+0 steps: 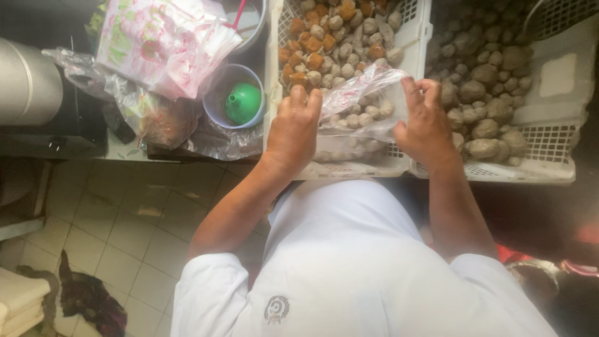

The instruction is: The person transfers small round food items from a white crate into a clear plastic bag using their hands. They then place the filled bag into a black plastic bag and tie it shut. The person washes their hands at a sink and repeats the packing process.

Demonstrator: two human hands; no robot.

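Note:
My left hand [292, 128] and my right hand [425, 118] both grip a clear plastic bag [362, 100], one at each side, holding it over a white perforated crate [271, 75]. The bag holds several pale round balls. The crate is filled with grey-white balls and orange-brown cubes [331, 37]. Right of it stands a second white crate [549, 143] with larger, darker round balls [493, 81]. My white shirt fills the lower middle of the view.
A purple cup with a green funnel [242, 102] stands left of the crate. Printed plastic bags [162, 40] and clear bags lie beside it, near a metal pot [28, 81]. Tiled floor [131, 218] with a dark cloth lies below left.

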